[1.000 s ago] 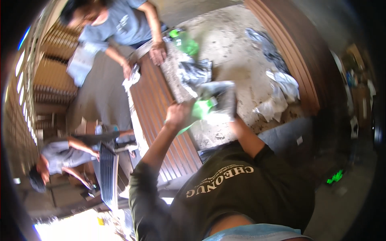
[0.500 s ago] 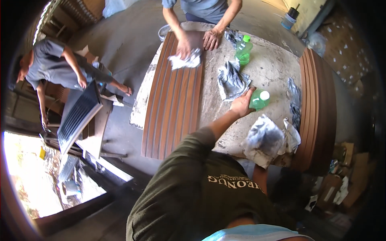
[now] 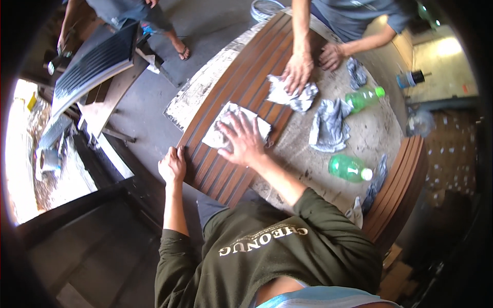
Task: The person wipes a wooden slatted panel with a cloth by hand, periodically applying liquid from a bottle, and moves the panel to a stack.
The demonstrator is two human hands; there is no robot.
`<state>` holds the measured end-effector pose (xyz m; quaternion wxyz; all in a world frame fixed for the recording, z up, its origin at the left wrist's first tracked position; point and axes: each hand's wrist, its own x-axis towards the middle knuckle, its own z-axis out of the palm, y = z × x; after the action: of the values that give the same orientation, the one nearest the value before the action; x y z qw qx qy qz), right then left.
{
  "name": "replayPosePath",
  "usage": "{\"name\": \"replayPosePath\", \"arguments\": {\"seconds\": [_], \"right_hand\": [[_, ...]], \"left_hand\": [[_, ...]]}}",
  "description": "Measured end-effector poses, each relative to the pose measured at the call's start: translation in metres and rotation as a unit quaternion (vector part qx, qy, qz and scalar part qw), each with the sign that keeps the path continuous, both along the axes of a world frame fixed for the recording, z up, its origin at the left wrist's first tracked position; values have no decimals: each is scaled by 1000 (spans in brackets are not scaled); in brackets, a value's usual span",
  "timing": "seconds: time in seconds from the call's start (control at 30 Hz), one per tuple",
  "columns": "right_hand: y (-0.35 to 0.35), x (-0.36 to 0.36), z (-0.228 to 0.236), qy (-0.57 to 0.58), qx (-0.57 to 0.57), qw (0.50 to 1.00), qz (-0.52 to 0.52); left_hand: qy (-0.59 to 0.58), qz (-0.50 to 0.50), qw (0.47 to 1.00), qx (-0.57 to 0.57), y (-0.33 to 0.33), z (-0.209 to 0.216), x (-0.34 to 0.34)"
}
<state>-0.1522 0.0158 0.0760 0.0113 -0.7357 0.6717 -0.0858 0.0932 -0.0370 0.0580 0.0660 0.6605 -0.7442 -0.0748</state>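
A long brown panel (image 3: 226, 177) with dark grooves lies across the worktable. My left hand (image 3: 172, 164) is closed round the panel's near-left edge. On the panel, my right hand (image 3: 240, 137) presses flat with fingers spread over a white cloth (image 3: 214, 136). Farther along the same panel, a co-worker's hand (image 3: 299, 72) lies on another pale cloth (image 3: 280, 95), and their other hand (image 3: 333, 55) rests near the panel's edge. Right of my arm is a green bottle (image 3: 345, 167) with a white cap, apart from both my hands.
Another green bottle (image 3: 363, 99) stands by a grey rag (image 3: 328, 128) on the stained table (image 3: 308, 174). Stacked brown panels (image 3: 398, 190) line the right side. At left, a second person (image 3: 123, 10) is beside a dark ribbed panel (image 3: 97, 61) on a stand.
My left hand has let go of the green bottle and now grips the panel's edge. My right hand and a white cloth have come onto the panel. The view has turned.
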Motion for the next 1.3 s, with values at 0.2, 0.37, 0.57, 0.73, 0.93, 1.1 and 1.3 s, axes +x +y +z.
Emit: {"name": "replayPosePath", "arguments": {"seconds": [0.2, 0.37, 0.57, 0.73, 0.93, 1.1, 1.3], "right_hand": [[-131, -168, 9, 109, -37, 978, -176], [-64, -44, 8, -131, 135, 980, -57], [-98, -13, 27, -24, 198, 971, 129], [-183, -126, -4, 154, -112, 976, -105], [-24, 105, -9, -112, 11, 977, 180], [-43, 19, -1, -8, 123, 991, 55], [-110, -43, 21, -90, -40, 966, -240]], "left_hand": [[89, -38, 994, 54, -8, 3, 0], [295, 72, 953, 7, -3, -5, 9], [276, 22, 961, -8, 5, -7, 13], [366, 24, 929, -38, -10, -3, -4], [445, 22, 892, -77, -7, -24, 9], [308, -53, 947, -78, -4, -14, 16], [392, -54, 911, -114, -20, -21, -5]]}}
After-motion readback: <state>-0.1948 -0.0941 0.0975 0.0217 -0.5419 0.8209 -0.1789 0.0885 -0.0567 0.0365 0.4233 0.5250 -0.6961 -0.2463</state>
